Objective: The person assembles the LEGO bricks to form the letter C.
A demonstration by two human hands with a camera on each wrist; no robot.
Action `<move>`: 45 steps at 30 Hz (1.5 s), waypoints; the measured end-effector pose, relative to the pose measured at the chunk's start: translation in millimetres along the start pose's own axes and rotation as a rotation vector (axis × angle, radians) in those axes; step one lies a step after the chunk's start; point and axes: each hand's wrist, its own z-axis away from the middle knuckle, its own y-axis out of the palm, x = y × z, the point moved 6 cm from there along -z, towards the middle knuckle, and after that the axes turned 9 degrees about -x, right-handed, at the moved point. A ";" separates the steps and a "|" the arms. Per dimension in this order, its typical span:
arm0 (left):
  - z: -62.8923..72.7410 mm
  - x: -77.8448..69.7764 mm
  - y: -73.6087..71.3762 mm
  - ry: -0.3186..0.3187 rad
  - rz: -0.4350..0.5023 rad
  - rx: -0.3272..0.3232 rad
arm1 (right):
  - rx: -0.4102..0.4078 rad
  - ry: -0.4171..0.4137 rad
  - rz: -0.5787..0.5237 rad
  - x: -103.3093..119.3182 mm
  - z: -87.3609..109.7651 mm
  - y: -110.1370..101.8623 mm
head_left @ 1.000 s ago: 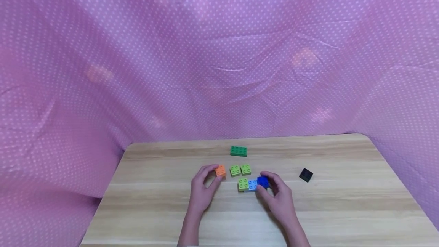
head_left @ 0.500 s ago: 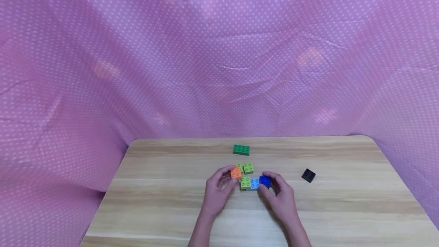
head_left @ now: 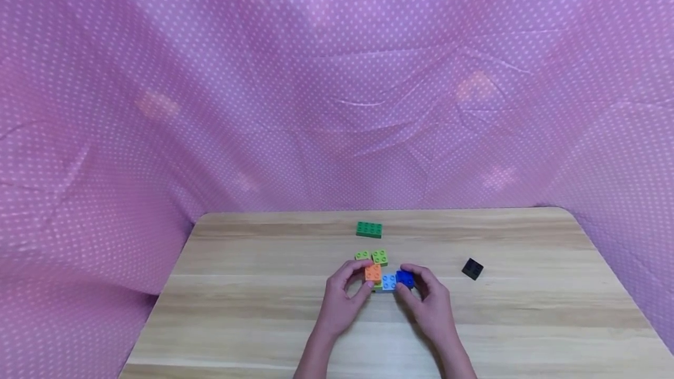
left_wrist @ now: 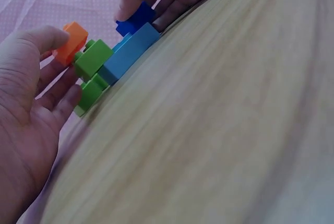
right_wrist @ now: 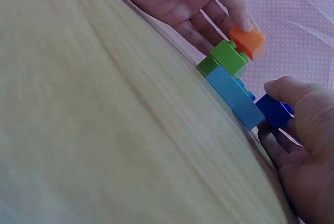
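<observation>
My left hand (head_left: pixel 339 303) pinches an orange toy brick (head_left: pixel 372 272) between thumb and fingers. The wrist views show this brick tilted, right at the studs of a lime green brick (left_wrist: pixel 95 58). That green brick sits raised on one end of a light blue brick (right_wrist: pixel 235 96) lying on the table. Beside it in the left wrist view, low down, is another green brick (left_wrist: pixel 90 94). At the light blue brick's other end my right hand (head_left: pixel 432 303) pinches a dark blue brick (right_wrist: pixel 273 110), its thumb on the near side in the head view.
Two lime green bricks stand just behind the hands, one (head_left: pixel 380 257) fully visible and one (head_left: pixel 361 255) partly covered. Farther back lies a long dark green brick (head_left: pixel 369 229). A black brick (head_left: pixel 473 268) rests to the right on the wooden table (head_left: pixel 526 320). Pink dotted cloth (head_left: pixel 337 86) surrounds the table.
My left hand has carried the orange brick to the right, from beside the loose green bricks to over the green end of the joined bricks. My right hand keeps its hold on the dark blue brick.
</observation>
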 end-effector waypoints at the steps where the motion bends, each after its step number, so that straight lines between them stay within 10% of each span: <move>1: 0.5 0.2 0.2 -0.003 -0.007 0.004 | -0.001 -0.003 0.008 0.1 0.5 -0.1; 21: 5.5 -0.3 0.5 -0.019 -0.035 0.019 | 0.002 -0.039 -0.003 4.7 5.2 1.2; 45: 0.3 5.7 6.7 -0.189 0.074 0.014 | 0.000 -0.052 -0.010 3.8 0.9 1.0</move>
